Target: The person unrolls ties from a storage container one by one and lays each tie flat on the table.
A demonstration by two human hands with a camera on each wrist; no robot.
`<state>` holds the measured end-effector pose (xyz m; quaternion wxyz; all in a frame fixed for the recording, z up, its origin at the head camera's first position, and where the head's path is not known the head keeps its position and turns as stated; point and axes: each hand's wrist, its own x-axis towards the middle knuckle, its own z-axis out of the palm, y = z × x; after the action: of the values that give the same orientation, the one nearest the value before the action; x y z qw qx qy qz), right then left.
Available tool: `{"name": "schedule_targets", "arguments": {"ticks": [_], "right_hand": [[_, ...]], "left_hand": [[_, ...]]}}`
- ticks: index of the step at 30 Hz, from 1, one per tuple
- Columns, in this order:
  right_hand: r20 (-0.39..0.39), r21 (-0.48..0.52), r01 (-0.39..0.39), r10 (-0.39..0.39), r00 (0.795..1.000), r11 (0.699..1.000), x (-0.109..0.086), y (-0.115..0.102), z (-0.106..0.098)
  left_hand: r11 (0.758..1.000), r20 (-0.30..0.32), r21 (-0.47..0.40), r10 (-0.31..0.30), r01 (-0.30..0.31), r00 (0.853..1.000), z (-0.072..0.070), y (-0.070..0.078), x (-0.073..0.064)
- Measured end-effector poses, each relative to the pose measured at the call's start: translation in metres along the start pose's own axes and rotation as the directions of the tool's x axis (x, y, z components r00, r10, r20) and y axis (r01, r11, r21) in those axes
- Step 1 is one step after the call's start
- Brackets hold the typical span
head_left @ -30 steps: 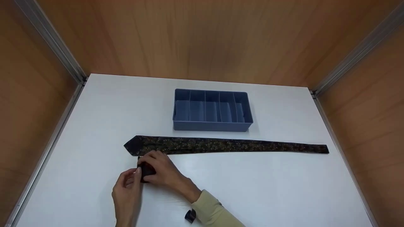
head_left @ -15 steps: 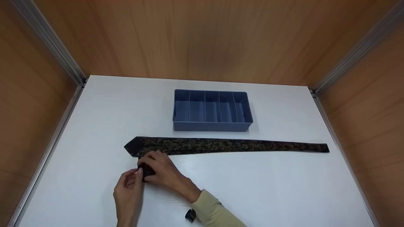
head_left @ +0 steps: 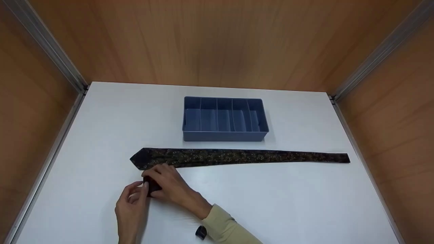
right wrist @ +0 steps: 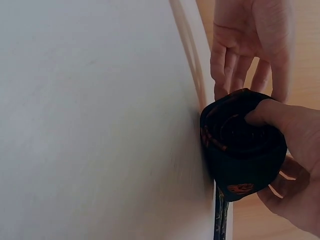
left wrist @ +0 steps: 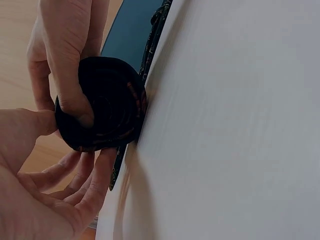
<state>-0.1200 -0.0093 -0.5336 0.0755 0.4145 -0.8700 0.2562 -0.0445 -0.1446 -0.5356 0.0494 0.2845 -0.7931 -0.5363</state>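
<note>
A dark necktie rolled into a coil [head_left: 153,184] stands on edge at the front left of the white table, near the wide end of a flat patterned necktie [head_left: 237,157]. My right hand [head_left: 174,186] grips the coil; in the left wrist view its thumb [left wrist: 80,107] presses into the spiral face while the fingers reach behind. From the left, my left hand [head_left: 130,208] holds the coil's outer side between thumb and fingers [left wrist: 95,182]. Orange-red motifs show on the rolled cloth [right wrist: 245,170] in the right wrist view.
Behind the flat necktie stands a blue box [head_left: 225,136] with several narrow compartments. A small black object [head_left: 201,232] sits beside the right sleeve [head_left: 225,223]. Wooden panels [head_left: 217,44] enclose the table [head_left: 271,200] at the back and both sides.
The head view has shifted slightly, moving the scene a little left. Both hands keep their hold on the rolled necktie, with hardly any movement against the table.
</note>
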Motion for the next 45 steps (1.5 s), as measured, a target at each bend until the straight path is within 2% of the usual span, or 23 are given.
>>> {"name": "schedule_targets", "arguments": {"ticks": [4, 8, 18, 28, 35, 38, 42, 45], "right_hand": [[0.008, -0.017, -0.008, 0.008, 1.000, 1.000, 0.004, -0.005, 0.002], [0.024, -0.007, -0.015, 0.015, 1.000, 1.000, 0.006, -0.008, 0.004], [0.046, 0.042, -0.029, 0.027, 0.999, 0.999, 0.009, -0.014, 0.008], [-0.002, 0.085, -0.007, 0.007, 1.000, 0.996, 0.006, -0.015, 0.012], [0.014, 0.139, -0.050, 0.049, 0.999, 0.989, 0.005, -0.016, 0.013], [0.019, 0.165, -0.068, 0.066, 0.998, 0.984, 0.004, -0.016, 0.014], [0.005, 0.197, -0.065, 0.066, 0.998, 0.978, 0.002, -0.013, 0.016], [-0.006, 0.226, -0.058, 0.061, 0.998, 0.972, 0.000, -0.011, 0.017]], "left_hand": [[0.997, -0.020, 0.039, 0.067, -0.067, 0.998, -0.006, -0.003, 0.002], [0.993, -0.042, 0.075, 0.089, -0.086, 0.995, -0.011, -0.004, 0.006], [0.991, -0.082, 0.122, 0.059, -0.049, 0.995, -0.030, -0.011, 0.017], [0.987, -0.030, 0.160, 0.017, -0.012, 0.999, -0.042, -0.021, 0.024], [0.978, -0.114, 0.209, 0.038, -0.013, 0.993, -0.040, -0.016, 0.020], [0.980, -0.130, 0.192, 0.078, -0.052, 0.989, -0.037, -0.011, 0.015], [0.980, -0.089, 0.157, 0.141, -0.126, 0.986, -0.030, -0.003, 0.012], [0.979, -0.021, 0.147, 0.143, -0.138, 0.990, -0.026, -0.002, 0.014]]}}
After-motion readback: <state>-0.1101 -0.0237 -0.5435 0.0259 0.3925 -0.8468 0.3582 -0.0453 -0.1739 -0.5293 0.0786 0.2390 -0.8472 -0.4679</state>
